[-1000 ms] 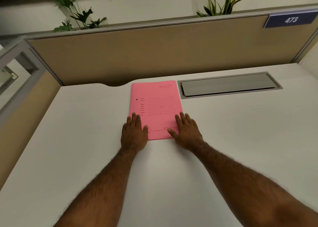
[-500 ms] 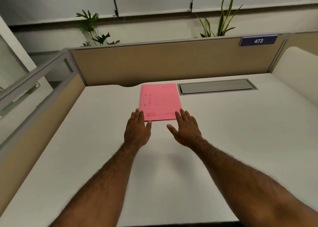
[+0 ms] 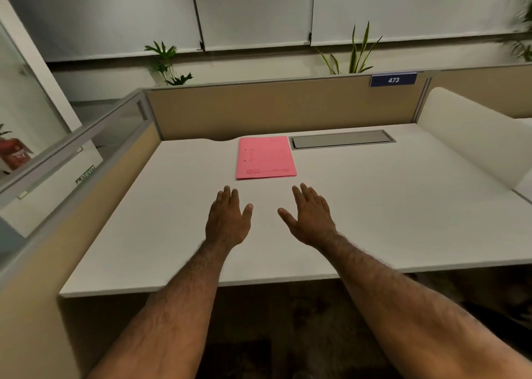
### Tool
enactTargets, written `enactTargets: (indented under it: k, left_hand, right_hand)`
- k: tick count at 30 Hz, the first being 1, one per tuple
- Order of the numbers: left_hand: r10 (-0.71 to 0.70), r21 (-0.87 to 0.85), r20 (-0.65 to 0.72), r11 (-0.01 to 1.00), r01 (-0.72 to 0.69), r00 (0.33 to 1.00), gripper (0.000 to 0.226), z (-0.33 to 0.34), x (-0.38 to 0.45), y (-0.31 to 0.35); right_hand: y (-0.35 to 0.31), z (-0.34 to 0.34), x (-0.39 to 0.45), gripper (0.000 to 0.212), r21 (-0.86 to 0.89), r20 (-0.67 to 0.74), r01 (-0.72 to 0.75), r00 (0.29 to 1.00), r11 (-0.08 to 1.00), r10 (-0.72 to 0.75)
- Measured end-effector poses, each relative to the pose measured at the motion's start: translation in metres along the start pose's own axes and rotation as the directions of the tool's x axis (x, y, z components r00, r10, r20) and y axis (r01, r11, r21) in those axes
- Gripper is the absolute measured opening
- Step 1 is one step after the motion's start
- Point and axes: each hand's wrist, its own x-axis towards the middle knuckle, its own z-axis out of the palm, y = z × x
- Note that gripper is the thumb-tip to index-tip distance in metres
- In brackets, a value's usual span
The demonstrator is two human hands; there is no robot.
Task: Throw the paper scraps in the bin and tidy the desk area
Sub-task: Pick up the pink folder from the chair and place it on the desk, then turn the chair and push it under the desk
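Note:
A pink folder (image 3: 265, 157) lies flat at the back of the white desk (image 3: 403, 206), close to the beige partition. My left hand (image 3: 229, 217) hovers palm down over the desk a short way in front of the folder's left corner, fingers apart, holding nothing. My right hand (image 3: 311, 216) is level with it, in front of the folder's right corner, also flat and empty. Neither hand touches the folder. No paper scraps and no bin are in view.
A grey cable-tray lid (image 3: 341, 140) is set into the desk right of the folder. The beige partition (image 3: 273, 111) with a blue "473" label (image 3: 393, 80) closes the back; a glass-topped side panel (image 3: 86, 154) closes the left. A white divider (image 3: 472, 137) rises at right. Plants stand behind.
Both hands left the folder's near edge and drew back toward me. The view pulled back and up, so the desk's front edge and the floor now show.

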Motion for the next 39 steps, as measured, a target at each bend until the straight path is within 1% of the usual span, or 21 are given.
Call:
enactTargets:
  k: [4, 8, 13, 19, 23, 28, 33, 39]
  left_hand:
    - [-0.009, 0.016, 0.009, 1.000, 0.009, 1.000, 0.070, -0.008, -0.038, 0.008]
    - [-0.032, 0.000, 0.005, 0.999, 0.032, 0.999, 0.066, -0.015, -0.075, 0.020]
    - [-0.076, -0.007, -0.014, 0.997, 0.076, 0.997, 0.065, -0.017, -0.126, 0.040]
    - [-0.167, -0.025, -0.009, 0.986, 0.167, 0.986, 0.067, -0.004, -0.203, 0.076]
    - [-0.181, -0.007, -0.026, 0.983, 0.181, 0.983, 0.066, 0.010, -0.266, 0.103]
    - [-0.207, 0.015, -0.034, 0.978, 0.207, 0.978, 0.066, 0.015, -0.330, 0.131]
    - [-0.193, 0.045, -0.055, 0.980, 0.196, 0.980, 0.066, 0.005, -0.374, 0.157]
    - [-0.094, 0.062, -0.077, 0.993, 0.099, 0.993, 0.066, -0.011, -0.421, 0.208]
  right_hand:
    - [-0.003, -0.015, -0.037, 0.078, -0.001, -0.007, 0.006, 1.000, 1.000, -0.006]
    - [-0.002, -0.026, -0.071, 0.077, 0.024, 0.008, 0.008, 1.000, 1.000, -0.008]
    - [0.005, -0.041, -0.115, 0.076, 0.038, 0.019, 0.045, 0.999, 0.998, -0.046]
    - [0.035, -0.057, -0.186, 0.075, 0.059, 0.074, 0.100, 0.992, 0.993, -0.104]
    - [0.056, -0.060, -0.246, 0.073, 0.074, 0.060, 0.151, 0.986, 0.986, -0.155]
    - [0.070, -0.068, -0.307, 0.072, 0.112, 0.106, 0.176, 0.976, 0.978, -0.188]
    - [0.085, -0.092, -0.349, 0.071, 0.093, 0.086, 0.179, 0.979, 0.979, -0.187]
    - [0.122, -0.131, -0.408, 0.070, 0.075, -0.014, 0.144, 0.990, 0.987, -0.144]
